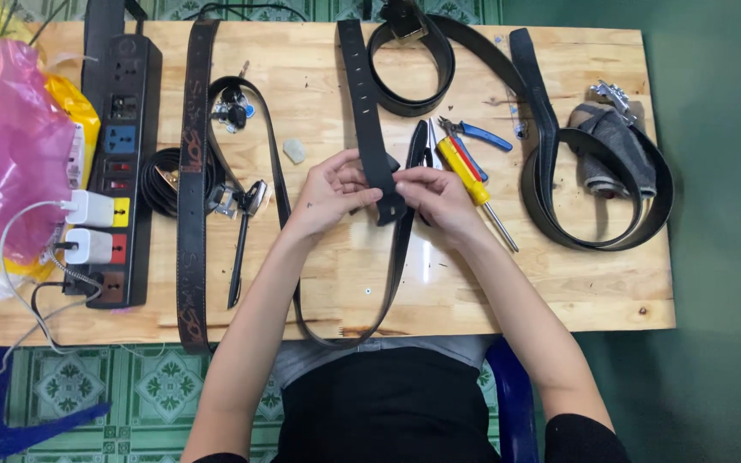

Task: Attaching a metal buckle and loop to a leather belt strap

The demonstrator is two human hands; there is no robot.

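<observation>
Both my hands meet at the middle of a wooden table [559,283] on a black leather belt [362,94] with punched holes. My left hand [332,190] grips the belt's end from the left. My right hand [439,195] pinches the same end from the right. The strap runs away from me to the far edge, and another length of black strap [396,274] loops down over the near edge toward my lap. Just right of my right hand lie a yellow-handled screwdriver [472,180] and blue-handled pliers [469,133].
A black power strip [120,129] with two white chargers sits at the left beside a pink plastic bag [6,146]. A long brown patterned belt [192,171], a coiled black belt [160,180], a looped belt [551,189] around grey fabric [611,146] and a blue chair edge [516,403] are around.
</observation>
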